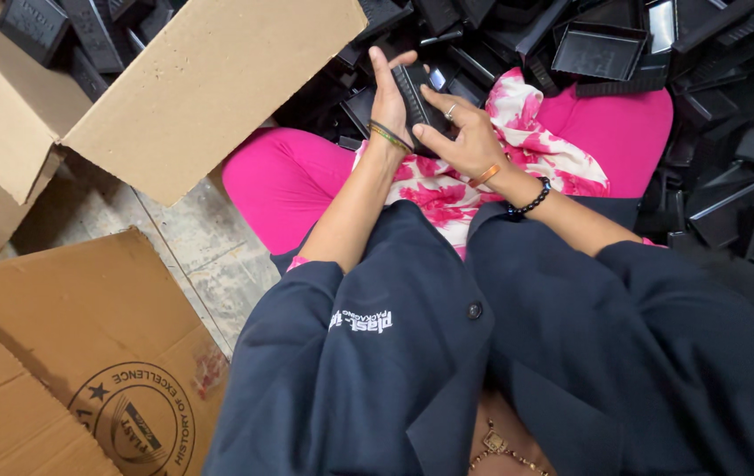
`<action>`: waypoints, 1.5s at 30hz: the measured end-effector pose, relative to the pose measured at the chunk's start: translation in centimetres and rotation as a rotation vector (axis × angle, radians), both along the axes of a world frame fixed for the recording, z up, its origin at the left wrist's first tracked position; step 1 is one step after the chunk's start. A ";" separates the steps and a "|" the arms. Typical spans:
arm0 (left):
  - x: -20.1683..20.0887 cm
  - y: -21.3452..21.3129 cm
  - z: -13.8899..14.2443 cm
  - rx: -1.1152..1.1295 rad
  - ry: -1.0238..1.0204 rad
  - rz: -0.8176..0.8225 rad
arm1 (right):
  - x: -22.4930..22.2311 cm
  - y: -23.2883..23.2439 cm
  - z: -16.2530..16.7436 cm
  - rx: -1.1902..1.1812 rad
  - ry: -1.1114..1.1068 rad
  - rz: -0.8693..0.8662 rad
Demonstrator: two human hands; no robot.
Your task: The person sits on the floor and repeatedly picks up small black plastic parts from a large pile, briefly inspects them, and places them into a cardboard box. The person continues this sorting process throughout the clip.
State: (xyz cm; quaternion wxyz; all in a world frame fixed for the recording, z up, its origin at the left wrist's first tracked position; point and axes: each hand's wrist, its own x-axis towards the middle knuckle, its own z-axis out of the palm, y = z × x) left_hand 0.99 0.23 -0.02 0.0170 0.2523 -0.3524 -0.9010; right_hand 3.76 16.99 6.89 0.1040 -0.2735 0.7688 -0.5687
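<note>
Your left hand [392, 92] cups a small black plastic part [412, 92] above your pink lap, fingers upright behind it. Your right hand [465, 141] pinches its lower edge, beside the pile of black plastic trays [730, 132].

One head-worn camera looked steeply down from close above the seated person's lap, facing forward. The cardboard box [209, 88] lay far left, the heap of black plastic parts [730, 132] far right.
</note>
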 end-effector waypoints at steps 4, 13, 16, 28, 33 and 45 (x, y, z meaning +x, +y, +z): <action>0.1 -0.5 -0.5 0.203 -0.068 -0.009 | -0.5 0.2 0.0 0.083 0.344 0.118; 2.8 -3.7 3.6 -0.982 0.258 -0.170 | -1.1 1.0 0.7 -0.208 -0.345 0.020; 3.8 -6.3 7.2 -1.414 0.247 0.043 | -2.8 2.1 0.2 -0.106 -0.109 0.149; 1.6 -9.3 9.8 -1.918 0.461 0.234 | -10.5 17.3 -7.4 0.980 0.520 -0.361; -0.4 0.1 3.7 -1.636 0.509 -0.296 | -10.2 16.9 -6.5 0.854 0.538 -0.336; -8.2 7.6 0.2 -2.262 0.736 -0.649 | -9.3 18.2 -2.9 0.694 0.342 -0.450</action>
